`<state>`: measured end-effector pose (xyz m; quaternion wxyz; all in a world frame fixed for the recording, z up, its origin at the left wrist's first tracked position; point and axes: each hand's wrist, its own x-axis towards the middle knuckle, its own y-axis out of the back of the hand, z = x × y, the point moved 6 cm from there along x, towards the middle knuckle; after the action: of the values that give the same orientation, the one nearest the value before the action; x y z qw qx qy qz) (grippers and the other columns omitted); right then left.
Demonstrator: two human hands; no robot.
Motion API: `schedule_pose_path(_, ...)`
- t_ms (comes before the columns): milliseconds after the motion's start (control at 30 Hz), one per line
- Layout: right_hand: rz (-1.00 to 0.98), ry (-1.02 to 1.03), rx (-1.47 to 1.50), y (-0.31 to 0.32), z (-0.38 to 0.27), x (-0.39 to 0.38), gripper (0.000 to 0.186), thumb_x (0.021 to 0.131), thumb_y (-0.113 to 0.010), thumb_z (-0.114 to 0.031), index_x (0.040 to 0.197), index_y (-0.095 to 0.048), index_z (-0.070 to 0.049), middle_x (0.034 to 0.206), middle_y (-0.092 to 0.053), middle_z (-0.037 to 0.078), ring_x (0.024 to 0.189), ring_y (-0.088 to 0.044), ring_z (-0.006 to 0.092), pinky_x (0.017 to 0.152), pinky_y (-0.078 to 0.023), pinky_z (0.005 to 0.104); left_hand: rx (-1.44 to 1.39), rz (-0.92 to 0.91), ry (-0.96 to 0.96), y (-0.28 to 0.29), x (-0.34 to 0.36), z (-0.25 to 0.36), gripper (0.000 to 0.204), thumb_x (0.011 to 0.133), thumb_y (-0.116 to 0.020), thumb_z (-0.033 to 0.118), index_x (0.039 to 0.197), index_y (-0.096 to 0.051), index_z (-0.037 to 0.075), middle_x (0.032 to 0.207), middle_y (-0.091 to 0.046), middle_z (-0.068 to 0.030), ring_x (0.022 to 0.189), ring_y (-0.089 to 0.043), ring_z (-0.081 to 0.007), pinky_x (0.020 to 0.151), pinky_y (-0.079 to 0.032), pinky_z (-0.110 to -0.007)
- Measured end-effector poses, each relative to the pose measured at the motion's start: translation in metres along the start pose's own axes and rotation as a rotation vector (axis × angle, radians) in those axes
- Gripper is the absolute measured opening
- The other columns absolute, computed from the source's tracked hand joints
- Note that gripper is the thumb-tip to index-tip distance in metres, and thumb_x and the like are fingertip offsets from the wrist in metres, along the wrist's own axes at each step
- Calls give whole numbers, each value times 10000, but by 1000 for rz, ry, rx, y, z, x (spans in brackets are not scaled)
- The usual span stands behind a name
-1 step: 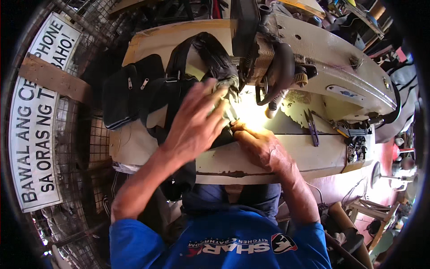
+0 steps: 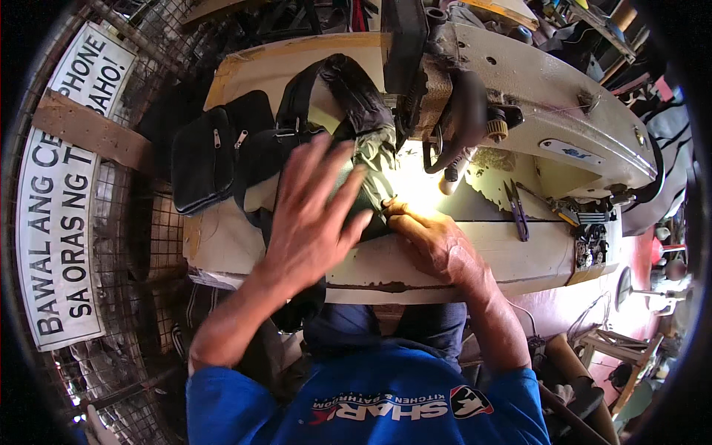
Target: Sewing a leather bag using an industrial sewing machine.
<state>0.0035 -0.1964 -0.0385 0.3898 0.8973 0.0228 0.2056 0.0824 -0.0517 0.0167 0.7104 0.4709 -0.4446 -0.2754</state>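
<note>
A black bag (image 2: 334, 89) with a strap, a dark green panel and crumpled shiny fabric (image 2: 374, 156) lies under the sewing machine's (image 2: 541, 111) lit needle area. My left hand (image 2: 315, 211) is open, fingers spread over the panel, left of the crumpled fabric. My right hand (image 2: 426, 237) is closed, its fingertips pinching the fabric's lower end near the bright light; exactly what is between them is partly hidden. A black pouch (image 2: 204, 159) with zippers lies at the left. Purple-handled thread snips (image 2: 519, 215) rest right of my right hand.
The worktable (image 2: 371, 271) has a worn front edge. Small metal parts (image 2: 593, 245) sit at its right end. A wire-mesh partition (image 2: 159, 248) with a white sign and wooden slat stands at the left. My legs are below the table; clutter surrounds the machine.
My left hand has lifted off the crumpled fabric and moved left, its fingers spreading and uncovering more of the green panel. My right hand stays nearly in place on the fabric.
</note>
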Motion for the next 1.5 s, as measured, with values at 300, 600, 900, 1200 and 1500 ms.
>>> schedule_pose_path(300, -27, -155, 191, 8, -12, 15, 516, 856, -744, -176, 1298, -531, -13, 1122, -653, 169, 1063, -646, 299, 931, -507, 393, 72, 8, 768, 27, -137, -42, 972, 767, -741, 116, 1556, -181, 18, 1575, -239, -282, 1424, -314, -455, 1163, -310, -499)
schedule_pose_path(600, 313, 22, -111, -35, -46, 103, 441, 891, -658, -106, 1285, -506, 18, 1190, -583, 240, 1107, -572, 398, 977, -469, 449, 92, 169, 621, 12, -144, -55, 712, 752, -637, -9, 1426, -407, -21, 1219, -500, -264, 1105, -492, -463, 955, -430, -544)
schedule_pose_path(900, 305, -219, -129, -50, 3, 184, 219, 848, -699, -186, 969, -641, -13, 908, -688, 198, 964, -630, 429, 854, -501, 488, 128, 183, 523, 7, -125, -43, 614, 791, -627, 0, 1379, -452, -22, 1225, -489, -230, 1092, -503, -428, 936, -436, -510)
schedule_pose_path(1200, 381, -27, 441, 71, -149, 74, 210, 952, -612, -85, 1037, -439, -1, 721, -600, 282, 741, -596, 519, 565, -459, 520, 40, 634, 291, 111, -44, -96, 562, 844, -720, 155, 1319, -475, -16, 1257, -542, -220, 1213, -533, -397, 1039, -426, -471)
schedule_pose_path(1500, -101, -218, 401, -57, -117, -57, 365, 923, -678, -166, 1214, -531, -3, 1034, -666, 230, 1021, -644, 417, 852, -520, 496, 466, -234, -291, 38, 36, -132, 686, 789, -522, -85, 1450, -433, 77, 1375, -531, -167, 1293, -495, -346, 1097, -385, -465)
